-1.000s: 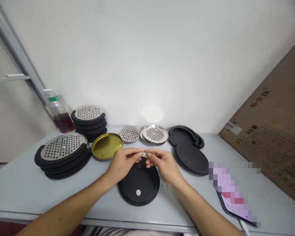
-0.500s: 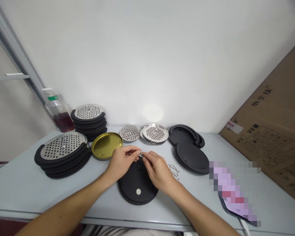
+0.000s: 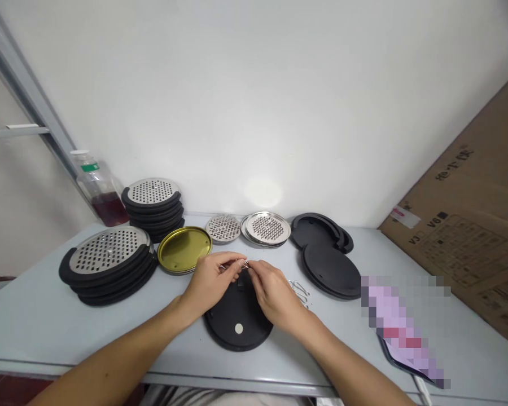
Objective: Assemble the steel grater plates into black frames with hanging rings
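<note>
Fingertips of my left hand and my right hand meet above a round black plate, pinching a small bent metal wire clip between them. Most of the clip is hidden by the fingers. The black plate lies flat on the table near its front edge, with a pale round dot at its near side. Just right of my right hand, several loose metal wire clips are partly covered by it.
Stacks of black-rimmed graters stand at left, beside a gold-coloured round lid. Loose metal grater discs lie at the wall; black round parts lie right. A bottle, a blurred phone and a cardboard box flank the table.
Both hands stay together over the black plate. The pinched fingertips and the wire clip have shifted very slightly to the right; the other things have stayed in place.
</note>
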Tool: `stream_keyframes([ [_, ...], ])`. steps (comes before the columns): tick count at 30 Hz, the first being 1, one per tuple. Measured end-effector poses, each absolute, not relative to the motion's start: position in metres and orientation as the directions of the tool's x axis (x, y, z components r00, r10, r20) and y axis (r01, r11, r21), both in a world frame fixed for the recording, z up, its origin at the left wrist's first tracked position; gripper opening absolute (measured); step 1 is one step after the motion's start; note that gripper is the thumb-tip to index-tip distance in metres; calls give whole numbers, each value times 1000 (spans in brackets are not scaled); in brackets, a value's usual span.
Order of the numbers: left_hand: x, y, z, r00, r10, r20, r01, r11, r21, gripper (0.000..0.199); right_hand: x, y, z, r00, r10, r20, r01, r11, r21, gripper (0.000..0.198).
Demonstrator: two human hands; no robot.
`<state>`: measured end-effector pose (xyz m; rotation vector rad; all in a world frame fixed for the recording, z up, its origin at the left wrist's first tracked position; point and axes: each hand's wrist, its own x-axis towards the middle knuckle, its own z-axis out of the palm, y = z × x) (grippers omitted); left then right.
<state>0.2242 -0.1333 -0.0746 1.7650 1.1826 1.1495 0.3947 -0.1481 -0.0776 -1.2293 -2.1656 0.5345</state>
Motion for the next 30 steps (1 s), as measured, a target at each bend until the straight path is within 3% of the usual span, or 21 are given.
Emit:
stream_keyframes([
  [6, 222, -134, -77, 261, 813, 521, 504, -575, 645, 17, 397, -146, -75, -380, 888, 259, 557, 443, -702, 24],
  [10, 221, -135, -79, 317, 749, 581, 525, -649, 550, 18, 397, -146, -74, -389, 892, 232, 504, 417, -757, 26],
  [21, 224, -139, -81, 368, 729, 577, 568, -668, 482, 22, 392, -150, -74, -342, 905, 252, 490, 401, -774, 26],
  [26, 220, -137, -82, 381, 710, 592, 588, -681, 438, 25, 394, -150, -73, -323, 925, 201, 428, 332, -841, 28],
  [30, 218, -133, -79, 327, 754, 570, 575, -637, 513, 22, 397, -149, -73, -339, 931, 134, 370, 263, -891, 29],
])
